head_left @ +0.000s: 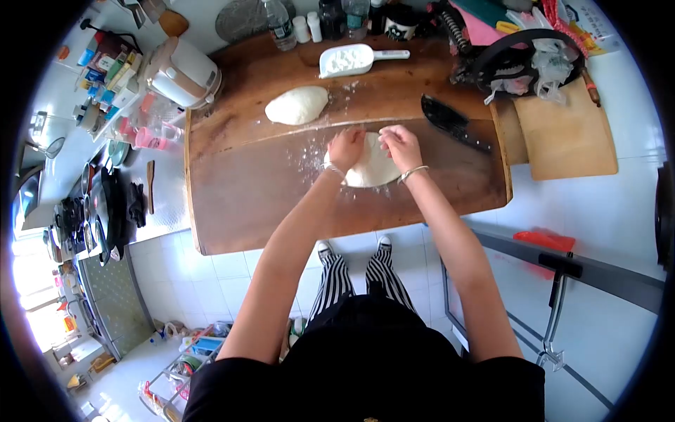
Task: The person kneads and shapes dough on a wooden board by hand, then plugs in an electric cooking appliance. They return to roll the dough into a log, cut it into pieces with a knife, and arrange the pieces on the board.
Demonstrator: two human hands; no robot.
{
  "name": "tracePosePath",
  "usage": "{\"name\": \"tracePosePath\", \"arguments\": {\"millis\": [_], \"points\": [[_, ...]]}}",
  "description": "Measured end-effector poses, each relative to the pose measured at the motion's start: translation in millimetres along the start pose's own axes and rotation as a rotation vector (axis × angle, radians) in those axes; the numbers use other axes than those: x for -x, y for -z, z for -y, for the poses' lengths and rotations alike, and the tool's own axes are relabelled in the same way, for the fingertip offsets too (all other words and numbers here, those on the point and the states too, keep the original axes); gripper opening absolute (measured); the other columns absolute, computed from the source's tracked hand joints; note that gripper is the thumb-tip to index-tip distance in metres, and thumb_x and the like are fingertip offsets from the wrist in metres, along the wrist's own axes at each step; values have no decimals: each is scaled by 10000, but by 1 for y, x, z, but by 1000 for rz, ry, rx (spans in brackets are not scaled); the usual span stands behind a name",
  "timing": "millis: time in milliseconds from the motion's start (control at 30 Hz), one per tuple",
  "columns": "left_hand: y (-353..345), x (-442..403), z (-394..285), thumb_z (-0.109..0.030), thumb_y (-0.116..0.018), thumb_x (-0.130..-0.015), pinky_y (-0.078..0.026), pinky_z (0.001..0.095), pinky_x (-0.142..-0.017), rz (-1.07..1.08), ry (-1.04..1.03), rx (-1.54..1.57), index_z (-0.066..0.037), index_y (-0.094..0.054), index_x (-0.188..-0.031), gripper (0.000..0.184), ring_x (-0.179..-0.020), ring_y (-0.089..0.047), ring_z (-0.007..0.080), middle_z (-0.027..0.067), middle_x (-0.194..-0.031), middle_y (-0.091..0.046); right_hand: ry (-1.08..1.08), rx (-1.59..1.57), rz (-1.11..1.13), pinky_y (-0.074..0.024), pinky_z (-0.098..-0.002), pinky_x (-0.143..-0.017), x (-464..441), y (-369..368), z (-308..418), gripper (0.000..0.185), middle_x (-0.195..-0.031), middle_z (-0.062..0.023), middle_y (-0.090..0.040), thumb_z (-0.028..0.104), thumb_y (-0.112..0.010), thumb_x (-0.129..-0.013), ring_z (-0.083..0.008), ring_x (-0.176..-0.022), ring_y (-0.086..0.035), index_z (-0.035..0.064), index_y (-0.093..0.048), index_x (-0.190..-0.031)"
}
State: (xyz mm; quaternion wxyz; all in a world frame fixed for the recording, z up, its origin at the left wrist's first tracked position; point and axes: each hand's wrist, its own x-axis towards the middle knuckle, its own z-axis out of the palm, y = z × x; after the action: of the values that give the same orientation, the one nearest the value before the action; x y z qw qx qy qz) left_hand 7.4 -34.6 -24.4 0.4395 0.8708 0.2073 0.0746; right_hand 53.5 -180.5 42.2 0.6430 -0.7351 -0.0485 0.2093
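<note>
A flattened piece of white dough [373,169] lies on the brown board, with flour scattered at its left side. My left hand [346,148] is at the dough's upper left, its fingers curled in at the far edge. At the upper right, my right hand [401,146] has its fingers bent together on the far edge of the same dough. Both hands are close together, a small gap between them. A second, rounded lump of dough [297,105] rests farther back, to the left.
A scoop of flour [348,60] lies at the back of the wooden table [246,137]. A black cleaver [450,121] lies right of the dough. An appliance [183,72] stands at the left corner, bottles along the back, and a cutting board [566,133] at the right.
</note>
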Motion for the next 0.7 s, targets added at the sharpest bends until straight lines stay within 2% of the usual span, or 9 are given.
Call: {"name": "tracePosePath", "arguments": {"millis": [33, 67, 133, 167, 200, 367, 600, 667, 700], "points": [[7, -9, 5, -297, -519, -951, -456, 485, -867, 160, 137, 229, -92, -667, -1111, 298, -1036, -593, 320, 114, -1071, -659, 297, 51, -141, -523, -333, -692, -13, -6, -13, 92, -838, -97, -668, 99, -603, -900, -179, -788, -654, 67, -634, -981], [4, -6, 8, -297, -519, -951, -456, 485, -867, 159, 140, 223, -92, -667, -1111, 298, -1036, -593, 320, 114, -1071, -659, 295, 45, -139, -523, -333, -692, -16, -13, -30, 92, -838, -97, -668, 99, -603, -900, -179, -788, -654, 67, -634, -981], [14, 20, -19, -311, -476, -960, -419, 460, -954, -39, -22, -327, -124, -637, -1172, 326, -1128, -570, 312, 103, -1192, -636, 623, 713, -270, -476, -401, -883, -20, -37, -58, 178, -1008, -103, -658, 135, -599, -872, -258, -975, -622, 112, -634, -1045], [-1, 29, -6, -314, -478, -969, -434, 458, -936, -248, -175, -345, -117, -613, -1196, 329, -1084, -572, 308, 98, -1148, -630, 722, 844, -372, -389, -443, -996, -8, -49, -68, 237, -1115, -68, -624, 200, -581, -872, -286, -1093, -555, 132, -625, -1094], [1, 30, -6, -317, -460, -979, -419, 452, -955, -263, -217, -356, -124, -589, -1216, 332, -1093, -561, 306, 97, -1147, -615, 697, 834, -366, -365, -441, -1010, -4, -53, -65, 256, -1144, -25, -613, 230, -560, -881, -258, -1120, -544, 139, -623, -1112], [8, -16, -19, -311, -456, -981, -442, 468, -892, -142, -124, -390, -84, -624, -1030, 287, -1014, -590, 328, 129, -1024, -641, 490, 958, -289, -416, -450, -884, -43, -52, -43, 151, -991, -58, -644, 247, -533, -911, -275, -998, -590, 138, -620, -967], [13, -40, -20, -300, -453, -978, -462, 476, -833, -154, -176, -343, -38, -591, -897, 307, -941, -581, 386, 183, -947, -638, 387, 1064, -255, -441, -498, -800, -64, -52, -39, 250, -894, -114, -655, 305, -434, -954, -324, -901, -618, 144, -624, -934], [22, -30, -26, -294, -478, -954, -463, 483, -797, 2, -18, -224, -53, -601, -880, 280, -882, -603, 360, 168, -887, -647, 109, 907, 12, -443, -508, -828, -63, -42, -24, 287, -952, -129, -666, 307, -400, -960, -332, -925, -619, 143, -635, -945], [25, -13, -37, -294, -478, -954, -463, 483, -797, 9, -13, -222, -53, -601, -880, 280, -882, -603, 360, 168, -887, -647, 91, 768, 35, -428, -496, -879, -36, -30, 3, 263, -1021, -149, -673, 287, -434, -952, -335, -963, -620, 128, -643, -968]]}}
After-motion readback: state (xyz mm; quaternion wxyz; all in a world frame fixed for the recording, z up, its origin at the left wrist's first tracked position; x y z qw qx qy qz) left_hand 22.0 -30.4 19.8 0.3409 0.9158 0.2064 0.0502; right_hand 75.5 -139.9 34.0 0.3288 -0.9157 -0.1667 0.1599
